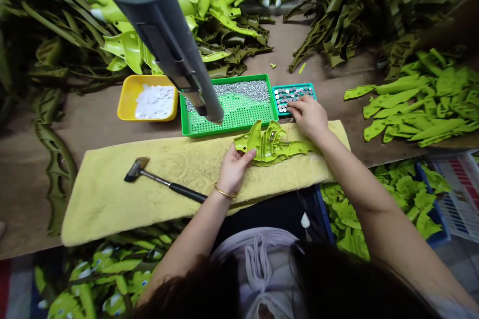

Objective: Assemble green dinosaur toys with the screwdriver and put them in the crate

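My left hand [235, 167] grips the left end of a lime-green plastic toy shell half [267, 147], thumb on top. The shell's hollow inside faces up, showing ribs, a small metal part and thin wires near its middle. It rests on a folded yellow towel [112, 199]. My right hand [309, 114] reaches to the small teal tray [315, 90], its fingers pinched together over the rows of round silver discs [287, 91], which look like button cells. Whether a disc is between the fingertips is hidden. A hammer [164, 179] with a black handle lies on the towel, left of my left hand.
A green perforated tray [224, 132] holds small screws; a yellow tub [123, 102] holds white pieces. A grey cylindrical tool [175, 50] hangs above them. Green shells [419, 99] pile up at right, dark olive parts [340, 5] at the back. A blue crate [443, 232] stands below.
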A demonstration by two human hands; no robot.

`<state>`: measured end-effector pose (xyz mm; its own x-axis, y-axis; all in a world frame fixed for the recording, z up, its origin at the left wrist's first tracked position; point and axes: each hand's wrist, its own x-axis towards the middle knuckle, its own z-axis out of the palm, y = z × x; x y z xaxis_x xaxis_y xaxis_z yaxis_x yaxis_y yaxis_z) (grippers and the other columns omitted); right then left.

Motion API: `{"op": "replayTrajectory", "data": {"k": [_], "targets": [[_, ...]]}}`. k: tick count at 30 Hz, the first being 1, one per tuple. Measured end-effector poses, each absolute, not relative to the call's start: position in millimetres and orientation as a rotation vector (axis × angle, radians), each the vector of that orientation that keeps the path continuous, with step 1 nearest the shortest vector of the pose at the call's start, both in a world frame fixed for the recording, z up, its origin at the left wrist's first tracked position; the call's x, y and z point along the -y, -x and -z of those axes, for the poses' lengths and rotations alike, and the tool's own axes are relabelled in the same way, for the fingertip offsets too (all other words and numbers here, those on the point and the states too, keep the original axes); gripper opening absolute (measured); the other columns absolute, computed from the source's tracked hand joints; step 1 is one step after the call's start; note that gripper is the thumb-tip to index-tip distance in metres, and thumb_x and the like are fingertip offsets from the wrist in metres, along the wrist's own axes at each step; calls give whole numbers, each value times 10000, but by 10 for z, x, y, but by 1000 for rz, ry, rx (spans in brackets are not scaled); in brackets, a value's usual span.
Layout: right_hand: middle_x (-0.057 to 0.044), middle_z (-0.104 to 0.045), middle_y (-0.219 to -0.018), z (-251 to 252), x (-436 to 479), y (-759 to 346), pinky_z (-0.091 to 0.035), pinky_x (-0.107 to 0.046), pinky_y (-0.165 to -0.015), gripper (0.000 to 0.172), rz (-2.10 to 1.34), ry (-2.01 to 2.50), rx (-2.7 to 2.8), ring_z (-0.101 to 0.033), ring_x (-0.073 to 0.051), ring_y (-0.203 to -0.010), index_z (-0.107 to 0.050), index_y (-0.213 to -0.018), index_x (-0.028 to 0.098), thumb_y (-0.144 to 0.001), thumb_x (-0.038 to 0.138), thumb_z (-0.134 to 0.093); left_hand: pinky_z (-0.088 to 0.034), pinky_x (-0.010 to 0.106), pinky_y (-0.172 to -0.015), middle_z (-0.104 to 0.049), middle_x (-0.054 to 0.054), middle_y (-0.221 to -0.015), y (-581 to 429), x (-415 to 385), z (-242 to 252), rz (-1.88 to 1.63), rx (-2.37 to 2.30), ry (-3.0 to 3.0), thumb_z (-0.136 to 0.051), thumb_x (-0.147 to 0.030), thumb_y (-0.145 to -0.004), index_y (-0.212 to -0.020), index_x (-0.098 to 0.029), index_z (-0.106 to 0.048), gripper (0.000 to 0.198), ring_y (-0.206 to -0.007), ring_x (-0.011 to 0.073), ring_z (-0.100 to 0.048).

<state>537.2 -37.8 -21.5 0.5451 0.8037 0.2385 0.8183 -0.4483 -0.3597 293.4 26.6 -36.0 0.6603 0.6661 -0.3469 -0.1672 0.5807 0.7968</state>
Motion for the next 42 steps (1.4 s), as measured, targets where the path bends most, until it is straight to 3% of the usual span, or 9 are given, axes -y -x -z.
{"op": "replayTrajectory", "data": {"k": [5,10,16,23,27,30,34,38,42], "targets": [[-74,-664,-899,260,386,-5364,-452,-333,-733,164,33,2316,1327,-580,-196,-844,-714,-855,189,-865,276,-576,-566,380,-900,-717,44,-1029,-2945,-261,378,-549,-679,-815,-862,-322,-641,-1008,-188,-589,476,-967,203,-688],[-22,-611,-782,-27,524,-4979,-488,-301,-659,105,162,1878,1273,-571,-137,-733,-652,-812,193,-861,274,-606,-576,363,-878,-714,44,-1041,-2940,-265,399,-548,-683,-802,-858,-318,-650,-1025,-192,-585,481,-947,189,-691],[-33,-571,-934,-219,675,-4620,-523,-336,-733,81,622,1637,1201,-600,-159,-895,-636,-922,237,-847,209,-643,-567,366,-894,-718,48,-1022,-2946,-259,389,-553,-669,-804,-852,-311,-664,-1010,-187,-574,461,-945,195,-694],[-60,-692,-1031,166,651,-4531,-466,-397,-849,54,515,1980,1576,-609,-212,-987,-655,-862,223,-878,241,-607,-559,349,-903,-717,43,-1029,-2939,-254,396,-553,-675,-786,-865,-298,-642,-1012,-178,-584,479,-943,183,-689],[-94,-645,-1256,117,773,-4655,-439,-436,-928,226,440,1958,1755,-561,-248,-1133,-664,-1097,223,-886,220,-581,-571,334,-865,-718,45,-1044,-2950,-256,365,-546,-678,-770,-871,-320,-630,-1023,-187,-573,511,-933,181,-693],[-96,-605,-1333,6,928,-4853,-449,-430,-960,400,143,1863,1860,-538,-233,-1207,-601,-1247,241,-881,113,-503,-576,303,-803,-727,20,-950,-2923,-260,310,-532,-689,-779,-883,-361,-606,-1000,-200,-567,530,-851,166,-697],[-43,-652,-1274,-100,1085,-4943,-434,-446,-977,305,-60,1752,2077,-544,-230,-1177,-659,-1144,301,-895,170,-540,-552,282,-710,-705,2,-761,-2855,-357,199,-460,-748,-843,-867,-456,-608,-920,-185,-593,496,-722,161,-674],[-41,-700,-1123,-134,1150,-4708,-428,-419,-938,206,-29,1709,2087,-569,-209,-1059,-670,-1086,285,-905,264,-574,-506,280,-683,-687,30,-749,-3057,-591,74,-512,-772,-1139,-790,-564,-664,-809,-147,-670,458,-708,166,-630],[-85,-692,-1053,-35,1165,-4420,-416,-407,-906,257,-44,1848,2101,-580,-217,-984,-636,-1146,214,-917,284,-542,-492,332,-781,-687,51,-762,-3400,-761,-10,-344,-602,-1694,-711,-504,-779,-784,-139,-707,366,-766,208,-633]]}}
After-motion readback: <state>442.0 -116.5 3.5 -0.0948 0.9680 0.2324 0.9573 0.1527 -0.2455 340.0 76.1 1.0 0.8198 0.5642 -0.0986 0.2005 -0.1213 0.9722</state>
